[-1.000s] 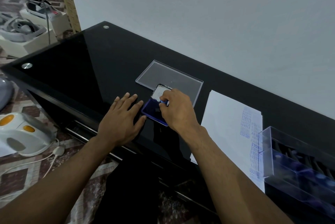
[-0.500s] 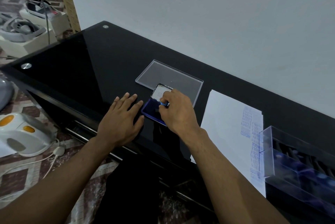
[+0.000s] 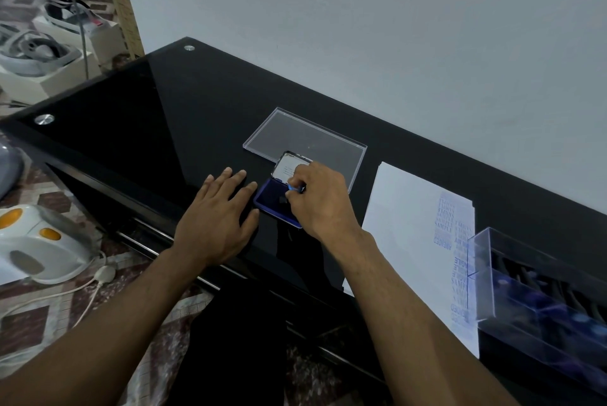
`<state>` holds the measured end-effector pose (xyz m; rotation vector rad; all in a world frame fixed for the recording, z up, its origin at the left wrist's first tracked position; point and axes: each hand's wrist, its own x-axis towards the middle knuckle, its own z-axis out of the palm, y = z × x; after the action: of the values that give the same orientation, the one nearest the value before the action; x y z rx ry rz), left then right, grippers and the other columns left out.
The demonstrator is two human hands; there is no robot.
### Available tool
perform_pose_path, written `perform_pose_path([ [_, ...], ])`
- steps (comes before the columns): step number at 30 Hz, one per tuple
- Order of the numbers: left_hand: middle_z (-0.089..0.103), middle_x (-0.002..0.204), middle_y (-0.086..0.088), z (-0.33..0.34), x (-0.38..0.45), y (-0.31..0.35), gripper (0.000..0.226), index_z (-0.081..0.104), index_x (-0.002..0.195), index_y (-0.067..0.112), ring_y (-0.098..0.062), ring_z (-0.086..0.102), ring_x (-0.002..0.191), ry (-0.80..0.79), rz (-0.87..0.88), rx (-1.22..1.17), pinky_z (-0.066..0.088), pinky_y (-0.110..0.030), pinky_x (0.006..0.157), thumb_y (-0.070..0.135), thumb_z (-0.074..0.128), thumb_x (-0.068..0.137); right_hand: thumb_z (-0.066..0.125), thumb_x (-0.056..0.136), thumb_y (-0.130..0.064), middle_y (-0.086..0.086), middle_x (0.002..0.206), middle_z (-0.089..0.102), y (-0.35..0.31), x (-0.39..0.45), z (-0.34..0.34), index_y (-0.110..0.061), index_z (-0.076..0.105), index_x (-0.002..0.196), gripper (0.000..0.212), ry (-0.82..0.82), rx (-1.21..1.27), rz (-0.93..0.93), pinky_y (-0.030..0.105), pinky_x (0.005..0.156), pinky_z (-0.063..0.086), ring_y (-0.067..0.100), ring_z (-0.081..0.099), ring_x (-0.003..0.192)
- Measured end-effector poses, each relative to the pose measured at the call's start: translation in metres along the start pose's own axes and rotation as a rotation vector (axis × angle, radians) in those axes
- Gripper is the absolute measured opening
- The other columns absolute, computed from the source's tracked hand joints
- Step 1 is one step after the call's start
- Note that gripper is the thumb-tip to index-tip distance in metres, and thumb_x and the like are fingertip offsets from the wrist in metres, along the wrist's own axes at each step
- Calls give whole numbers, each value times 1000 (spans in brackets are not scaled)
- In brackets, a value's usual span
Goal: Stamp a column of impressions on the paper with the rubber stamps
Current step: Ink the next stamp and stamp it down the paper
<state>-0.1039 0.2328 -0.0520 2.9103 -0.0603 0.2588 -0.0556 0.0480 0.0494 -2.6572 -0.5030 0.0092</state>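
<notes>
Currently your right hand point(image 3: 323, 200) pinches a rubber stamp point(image 3: 295, 189) down on the blue ink pad point(image 3: 271, 200). Your left hand point(image 3: 219, 220) lies flat, fingers straight, on the table point(image 3: 138, 129) touching the pad's edge.

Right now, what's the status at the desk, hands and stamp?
Left hand flat on the desk, beside the ink pad. Right hand pinching a rubber stamp on the pad. Paper already part stamped. Nothing blocking.

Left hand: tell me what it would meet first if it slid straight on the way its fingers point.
The left hand lies flat on the black table, fingers pointing up and right. Going straight on, it would probably meet the clear lid first, passing just left of the ink pad, though the wide-angle view makes this uncertain.
</notes>
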Motion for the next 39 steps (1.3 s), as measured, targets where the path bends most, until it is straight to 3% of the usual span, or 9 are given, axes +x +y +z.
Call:
perform_pose_path([
  [15,35,160,-9,-2,-1,2,67,44,150,20,-27,21,153,-8,-4,-3,16,-50,125,57,23,98,66,92,-22,-1,110,68,-1,1,5,-16,72,103,13,29,3,23,17,77,45,12,63,92],
  [19,36,160,-9,-4,-1,1,70,46,149,19,-27,22,153,-13,-7,-24,16,-49,125,58,23,96,66,92,-18,2,117,64,-1,-3,5,-17,68,110,18,35,78,36,27,91,54,15,62,103],
  [22,34,161,-8,-7,2,1,75,42,152,19,-27,18,154,-25,-22,-85,13,-49,125,60,23,92,66,93,-19,0,132,59,3,-10,3,-23,62,127,34,75,153,67,29,96,52,18,58,119],
  [26,34,160,-11,-13,5,17,74,40,152,17,-30,21,152,28,-14,-143,16,-51,125,59,28,93,67,93,-17,2,124,63,18,-26,-6,-20,67,124,31,155,177,66,29,96,52,18,60,112],
  [28,35,159,-11,-15,7,34,73,40,152,15,-30,22,152,30,18,-159,16,-50,125,58,30,93,69,92,-16,2,118,65,29,-36,-14,-18,71,119,28,190,163,67,20,92,51,14,61,104],
  [30,35,159,-11,-14,10,54,70,41,150,16,-30,22,152,28,56,-167,16,-51,125,57,30,94,69,91,-16,-1,112,66,40,-48,-25,-19,73,115,25,216,146,80,3,81,39,11,60,98],
  [32,36,157,-9,-13,13,75,67,42,149,17,-30,24,151,30,97,-179,19,-51,124,55,32,95,70,90,-15,-2,108,65,54,-59,-35,-22,74,113,24,245,142,111,-2,73,31,9,60,93],
  [35,38,157,-9,-9,16,107,65,43,148,18,-28,26,150,19,152,-192,23,-50,123,55,35,96,72,88,-15,-2,110,64,77,-74,-49,-23,73,111,24,258,182,197,1,75,35,11,65,89],
  [39,35,160,-7,-3,19,146,69,40,152,19,-27,21,152,-24,217,-203,21,-50,124,57,28,96,69,90,-15,-2,107,66,107,-97,-63,-21,72,109,20,272,168,247,20,88,50,14,65,88],
])
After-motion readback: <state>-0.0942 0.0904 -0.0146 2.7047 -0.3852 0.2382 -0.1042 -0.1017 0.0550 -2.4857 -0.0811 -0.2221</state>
